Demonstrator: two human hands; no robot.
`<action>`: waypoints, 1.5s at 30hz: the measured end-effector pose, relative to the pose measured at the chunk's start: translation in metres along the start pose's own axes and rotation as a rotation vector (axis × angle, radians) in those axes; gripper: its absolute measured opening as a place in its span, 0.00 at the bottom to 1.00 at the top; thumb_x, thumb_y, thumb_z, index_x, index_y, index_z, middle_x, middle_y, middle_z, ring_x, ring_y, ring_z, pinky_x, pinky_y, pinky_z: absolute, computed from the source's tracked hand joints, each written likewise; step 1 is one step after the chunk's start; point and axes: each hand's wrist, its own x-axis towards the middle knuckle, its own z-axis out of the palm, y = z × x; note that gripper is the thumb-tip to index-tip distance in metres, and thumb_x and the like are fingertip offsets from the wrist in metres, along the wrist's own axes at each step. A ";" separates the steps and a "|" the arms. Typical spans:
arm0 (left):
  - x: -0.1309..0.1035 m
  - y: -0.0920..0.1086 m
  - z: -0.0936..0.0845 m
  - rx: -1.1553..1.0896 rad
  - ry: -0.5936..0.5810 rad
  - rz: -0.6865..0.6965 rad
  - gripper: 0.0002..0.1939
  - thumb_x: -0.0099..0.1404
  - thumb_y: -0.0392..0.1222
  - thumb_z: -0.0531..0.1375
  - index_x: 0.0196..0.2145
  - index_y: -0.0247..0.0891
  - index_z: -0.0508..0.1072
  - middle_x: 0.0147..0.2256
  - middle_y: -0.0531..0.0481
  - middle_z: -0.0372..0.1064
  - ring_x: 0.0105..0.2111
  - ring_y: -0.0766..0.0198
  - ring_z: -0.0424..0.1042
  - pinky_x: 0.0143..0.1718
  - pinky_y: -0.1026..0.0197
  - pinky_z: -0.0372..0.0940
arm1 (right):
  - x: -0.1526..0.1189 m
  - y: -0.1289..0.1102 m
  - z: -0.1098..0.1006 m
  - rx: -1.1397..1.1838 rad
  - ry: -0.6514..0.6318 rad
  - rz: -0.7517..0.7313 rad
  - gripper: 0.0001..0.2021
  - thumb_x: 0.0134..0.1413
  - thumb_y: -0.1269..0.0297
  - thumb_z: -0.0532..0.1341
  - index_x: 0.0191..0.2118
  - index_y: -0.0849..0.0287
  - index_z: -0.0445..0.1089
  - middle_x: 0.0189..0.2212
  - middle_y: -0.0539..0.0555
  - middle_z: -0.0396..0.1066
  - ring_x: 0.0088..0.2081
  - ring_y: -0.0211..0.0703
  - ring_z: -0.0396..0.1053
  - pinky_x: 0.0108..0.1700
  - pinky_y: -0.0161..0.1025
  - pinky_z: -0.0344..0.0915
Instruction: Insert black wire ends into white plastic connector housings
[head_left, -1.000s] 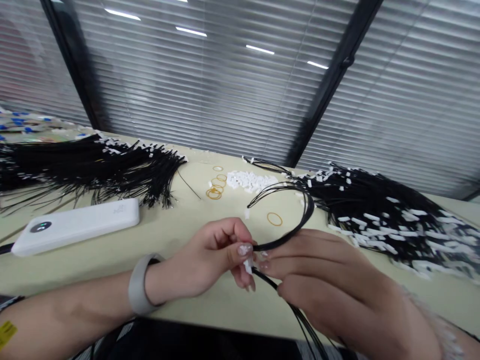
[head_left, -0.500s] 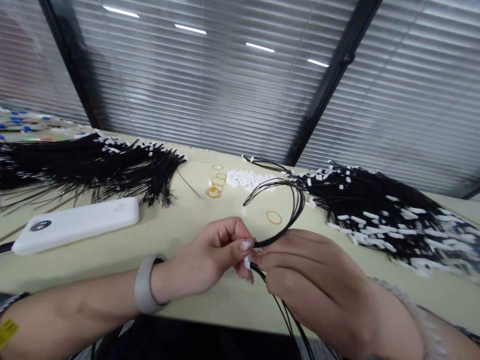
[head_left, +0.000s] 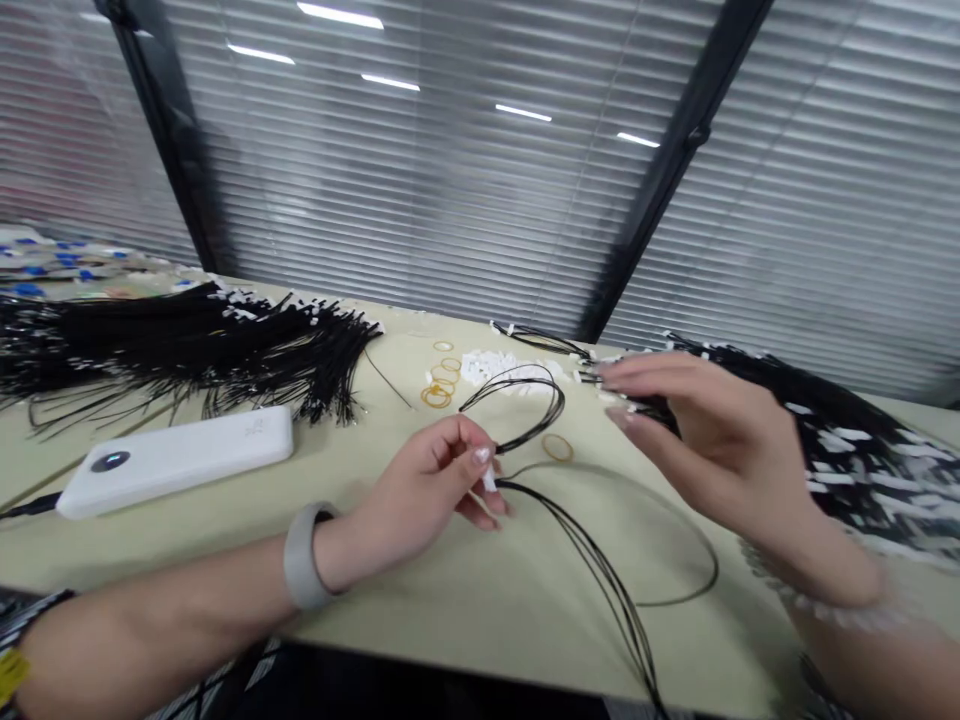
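My left hand [head_left: 431, 475] is closed in a pinch on a bundle of thin black cables [head_left: 616, 590], near a small white end piece [head_left: 490, 480]. Part of the bundle curves up in a loop beyond the fingers; the rest hangs down over the table's front edge. One blurred strand arcs out to the right. My right hand [head_left: 724, 450] is raised with thumb and fingers apart, holding nothing. Its fingertips are close to the near end of a large pile of black cables with white ends [head_left: 847, 435], which the hand partly hides.
A white power bank [head_left: 187, 450] lies at the left, with another black cable pile [head_left: 187, 345] behind it. Small white pieces [head_left: 495, 368] are heaped mid-table, near several yellow rubber bands [head_left: 436, 396]. A single rubber band [head_left: 557, 448] lies nearer. Window blinds [head_left: 450, 200] stand behind.
My right hand has let go of the cable bundle and moved right and up toward the right pile, its fingers opening. The left hand keeps its pinch. The cable loop has shifted left.
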 end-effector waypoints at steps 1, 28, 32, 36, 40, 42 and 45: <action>0.000 0.000 0.001 0.042 -0.015 0.009 0.09 0.62 0.44 0.56 0.30 0.36 0.61 0.24 0.57 0.62 0.23 0.71 0.70 0.24 0.67 0.68 | -0.001 0.004 0.002 -0.055 -0.038 -0.005 0.17 0.48 0.74 0.61 0.47 0.57 0.66 0.46 0.57 0.67 0.50 0.46 0.64 0.51 0.47 0.63; 0.004 -0.024 0.012 0.384 0.027 -0.096 0.04 0.60 0.39 0.54 0.30 0.36 0.63 0.23 0.57 0.60 0.20 0.71 0.65 0.20 0.68 0.60 | -0.001 0.033 0.019 1.046 0.047 0.949 0.11 0.48 0.67 0.64 0.40 0.60 0.69 0.33 0.51 0.70 0.20 0.23 0.59 0.20 0.24 0.59; 0.004 -0.024 0.011 0.304 0.060 -0.181 0.06 0.60 0.41 0.56 0.30 0.36 0.64 0.22 0.58 0.60 0.17 0.73 0.62 0.17 0.69 0.58 | -0.010 0.024 0.024 0.879 -0.073 0.884 0.13 0.51 0.58 0.61 0.39 0.62 0.71 0.29 0.52 0.71 0.17 0.23 0.55 0.16 0.26 0.53; 0.003 -0.019 0.007 0.228 0.058 -0.258 0.10 0.59 0.45 0.58 0.31 0.35 0.66 0.25 0.57 0.62 0.20 0.72 0.66 0.20 0.68 0.61 | -0.017 0.024 0.027 0.706 -0.163 0.826 0.16 0.49 0.55 0.62 0.41 0.60 0.70 0.28 0.51 0.71 0.17 0.25 0.53 0.14 0.26 0.51; 0.003 -0.014 0.003 0.143 -0.001 -0.334 0.12 0.55 0.45 0.62 0.32 0.34 0.66 0.24 0.58 0.62 0.22 0.72 0.68 0.25 0.67 0.64 | -0.020 0.025 0.025 0.679 -0.212 0.761 0.15 0.51 0.54 0.59 0.38 0.61 0.71 0.29 0.52 0.71 0.19 0.26 0.57 0.17 0.26 0.56; 0.004 -0.013 0.001 0.123 0.002 -0.346 0.12 0.54 0.41 0.64 0.31 0.34 0.65 0.24 0.58 0.63 0.22 0.73 0.68 0.26 0.68 0.63 | -0.021 0.025 0.023 0.677 -0.259 0.721 0.15 0.51 0.55 0.60 0.40 0.60 0.71 0.31 0.52 0.71 0.21 0.28 0.61 0.20 0.28 0.60; 0.004 -0.012 0.000 0.093 0.013 -0.352 0.10 0.54 0.38 0.64 0.30 0.34 0.65 0.23 0.59 0.63 0.22 0.73 0.68 0.27 0.68 0.61 | -0.022 0.021 0.023 0.614 -0.264 0.704 0.15 0.49 0.58 0.61 0.42 0.59 0.71 0.33 0.53 0.72 0.25 0.31 0.66 0.27 0.32 0.66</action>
